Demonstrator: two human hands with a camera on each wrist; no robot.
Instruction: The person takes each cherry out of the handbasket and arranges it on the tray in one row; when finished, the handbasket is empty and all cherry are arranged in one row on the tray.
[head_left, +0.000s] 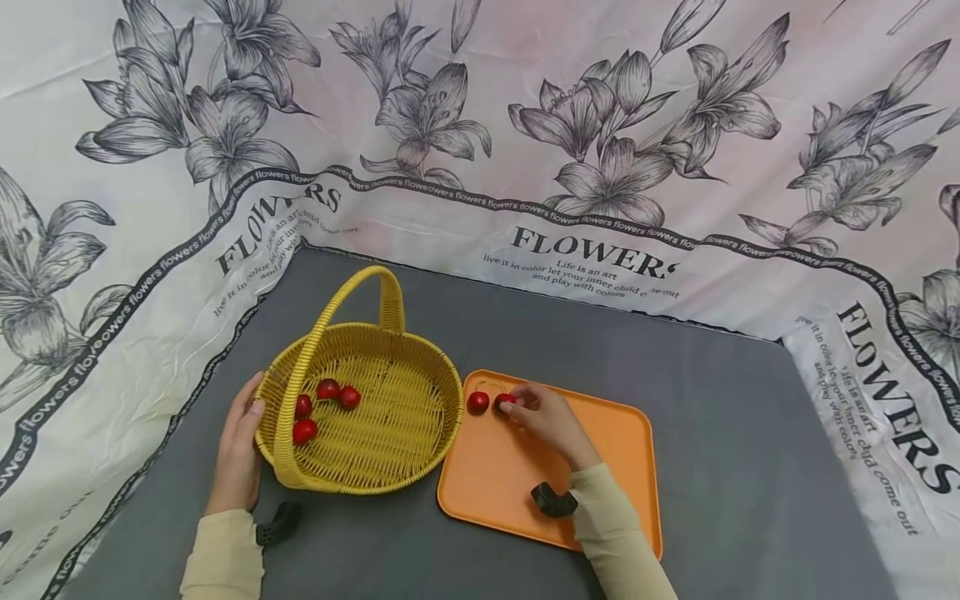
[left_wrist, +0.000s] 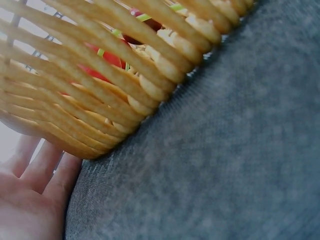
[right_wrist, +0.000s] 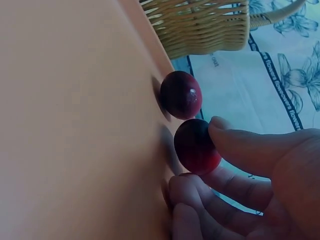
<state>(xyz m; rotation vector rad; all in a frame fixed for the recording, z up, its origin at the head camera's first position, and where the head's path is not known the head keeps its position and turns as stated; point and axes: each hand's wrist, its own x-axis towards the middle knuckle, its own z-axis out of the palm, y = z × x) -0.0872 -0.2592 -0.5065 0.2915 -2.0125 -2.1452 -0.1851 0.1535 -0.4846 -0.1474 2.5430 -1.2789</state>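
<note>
"hands first: what's the left hand (head_left: 237, 454) up to?"

"it's against the left side of the yellow basket (head_left: 397, 425). the fingers look fairly straight, touching the wicker from outside, and the thumb lies by the rim."

"and the right hand (head_left: 553, 421)?"

"drawn into a pinch, thumb and fingertips on a dark red cherry (right_wrist: 195, 147). that's at the far left corner of the orange tray (head_left: 487, 467). i can't tell from here whether the fruit touches the tray."

"anything next to it?"

"a second cherry (head_left: 477, 402), just to the left, sitting on the tray near its edge."

"how many in the basket?"

"four cherries (head_left: 348, 397) that i can see, all in the left half. two sit side by side, and the other two are nearer the left wall, close to the handle (head_left: 392, 300)."

"where do basket and tray stand?"

"just beside each other on the dark grey bench (head_left: 720, 458), basket on the left. behind them rises a white cloth (head_left: 487, 50) printed with grey flowers and lettering."
</note>
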